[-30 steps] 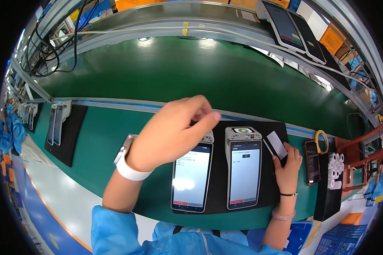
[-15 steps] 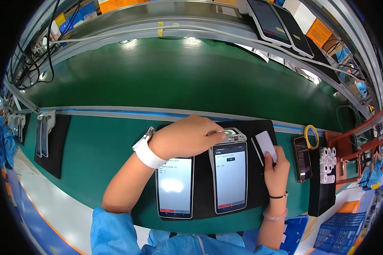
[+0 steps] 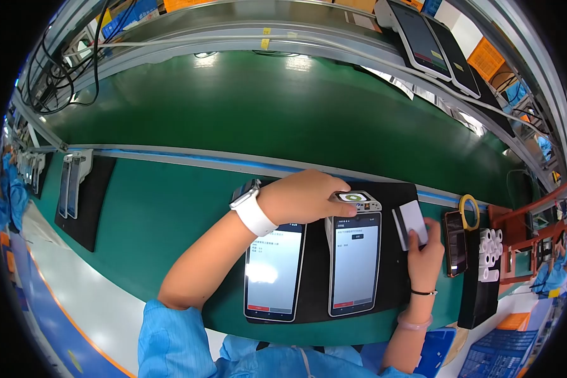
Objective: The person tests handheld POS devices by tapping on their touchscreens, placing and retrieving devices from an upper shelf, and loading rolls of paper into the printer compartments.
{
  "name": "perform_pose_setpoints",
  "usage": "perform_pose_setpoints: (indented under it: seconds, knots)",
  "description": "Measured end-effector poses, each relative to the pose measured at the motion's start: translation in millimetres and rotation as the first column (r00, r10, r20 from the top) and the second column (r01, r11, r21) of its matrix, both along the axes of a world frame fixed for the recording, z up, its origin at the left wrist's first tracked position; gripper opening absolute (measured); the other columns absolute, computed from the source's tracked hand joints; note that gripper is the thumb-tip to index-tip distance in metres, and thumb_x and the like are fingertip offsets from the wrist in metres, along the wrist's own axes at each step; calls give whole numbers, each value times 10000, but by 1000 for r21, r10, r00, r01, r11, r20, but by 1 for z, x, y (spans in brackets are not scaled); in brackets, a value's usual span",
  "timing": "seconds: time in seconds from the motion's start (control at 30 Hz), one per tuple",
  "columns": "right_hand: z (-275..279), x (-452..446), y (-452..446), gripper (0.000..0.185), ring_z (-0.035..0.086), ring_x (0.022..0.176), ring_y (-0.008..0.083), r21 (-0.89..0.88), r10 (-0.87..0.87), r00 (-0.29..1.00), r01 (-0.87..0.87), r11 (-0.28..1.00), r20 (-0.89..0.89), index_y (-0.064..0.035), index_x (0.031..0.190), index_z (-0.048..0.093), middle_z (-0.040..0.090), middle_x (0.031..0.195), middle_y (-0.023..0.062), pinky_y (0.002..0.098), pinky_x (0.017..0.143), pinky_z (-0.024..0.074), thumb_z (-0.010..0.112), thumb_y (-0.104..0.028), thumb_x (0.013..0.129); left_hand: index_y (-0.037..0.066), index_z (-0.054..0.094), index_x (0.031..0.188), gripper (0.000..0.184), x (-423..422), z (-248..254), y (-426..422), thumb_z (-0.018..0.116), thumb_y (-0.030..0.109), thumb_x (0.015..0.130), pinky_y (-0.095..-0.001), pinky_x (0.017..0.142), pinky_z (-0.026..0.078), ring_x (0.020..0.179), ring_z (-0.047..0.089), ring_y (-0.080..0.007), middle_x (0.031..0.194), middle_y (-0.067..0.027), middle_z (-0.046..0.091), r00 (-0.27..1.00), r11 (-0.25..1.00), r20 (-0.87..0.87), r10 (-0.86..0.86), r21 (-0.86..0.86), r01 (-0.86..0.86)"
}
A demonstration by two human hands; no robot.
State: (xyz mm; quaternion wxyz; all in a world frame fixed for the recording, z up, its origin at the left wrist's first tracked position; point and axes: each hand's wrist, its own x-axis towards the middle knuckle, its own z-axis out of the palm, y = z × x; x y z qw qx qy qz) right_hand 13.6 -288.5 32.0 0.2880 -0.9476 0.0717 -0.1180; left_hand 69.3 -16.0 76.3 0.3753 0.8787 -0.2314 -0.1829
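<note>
My left hand [image 3: 309, 194] reaches across to the top-left of the right-hand handheld POS terminal [image 3: 355, 264]. Its thumb and forefinger close on that terminal's printer end, beside a round green-and-white label. A second POS terminal [image 3: 274, 274] lies to the left, its upper part hidden under my wrist. Both screens are lit, with a red button at the bottom. In my right hand [image 3: 426, 252] is a white card [image 3: 413, 217], pinched between thumb and fingers. A thin dark piece with a pale edge lies against the card's left side; I cannot make out what it is.
Both terminals rest on a black mat [image 3: 394, 296]. On the right are a phone [image 3: 455, 242], a yellow tape roll [image 3: 469, 211] and a black box [image 3: 475, 302] with several white paper rolls [image 3: 489, 252]. More terminals stand at far left and on the upper shelf.
The camera view has shifted, so the bench appears farther right. My left hand stays at the terminal's top, and my right hand still has the white card, its fingers slightly shifted.
</note>
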Motion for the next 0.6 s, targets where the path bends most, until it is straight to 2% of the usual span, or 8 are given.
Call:
perform_pose_setpoints:
  seconds: [0.1,0.17,0.2,0.27,0.3,0.37,0.43,0.6]
  knots:
    - [-9,0,-16,394,478,1085,338,-422,14,963,104,901,268,-74,1159,501,466,1234,200,430,891,378,622,-76,785,-31,501,1226,608,-4,-1,0,605,418,830,-350,783,471,823,623,-321,965,-250,625,996,1000,90,3,-23,-1]
    - [-5,-4,-14,473,320,1229,306,-278,-20,970,90,956,242,-77,1238,458,317,1370,128,441,996,268,624,-107,795,-38,474,1248,637,-12,6,-2,614,414,822,-365,828,465,842,616,-330,994,-259,613,990,998,139,-1,-63,10]
    - [-1,-9,-8,502,322,1240,302,154,62,952,-112,982,300,-76,1269,429,335,1362,125,428,1009,266,615,-184,815,-38,466,1252,644,-24,20,-4,638,389,802,-398,880,442,873,609,-335,1022,-256,602,952,998,306,-13,-58,32]
    - [27,-27,17,710,277,1300,301,885,223,902,-416,210,371,-38,1340,336,338,1369,132,399,1066,227,520,-514,847,-26,459,1257,653,-52,56,-9,680,340,763,-461,966,386,913,594,-338,1052,-236,588,855,996,517,-38,-47,72]
    - [52,-40,31,852,255,1325,302,904,353,844,-428,-10,404,0,1344,303,328,1380,160,404,1085,204,428,-659,819,-15,459,1257,656,-71,73,-14,698,316,744,-491,1000,353,923,586,-337,1055,-219,584,828,994,557,-58,-42,98]
    - [88,-61,51,914,361,1271,319,873,442,784,-487,2,436,33,1352,251,312,1390,185,427,1031,325,510,-637,787,3,489,1237,630,-105,86,-22,722,270,715,-459,970,406,866,597,-322,981,-170,601,733,974,679,-36,-141,178]
    - [111,-75,50,842,433,1219,294,836,595,762,-483,261,255,2,1372,220,309,1380,195,409,996,369,712,-243,735,-4,616,946,353,-125,86,-28,651,317,803,-351,735,502,648,541,-241,725,-130,563,555,958,832,-16,-146,247]
    - [101,-96,27,814,378,1250,305,887,738,652,-428,172,172,-7,1376,191,285,1378,201,421,1020,319,647,-367,805,-12,489,1224,668,-136,117,-16,747,242,662,-399,877,442,1005,526,-366,1125,-213,515,933,936,291,-212,-213,279]
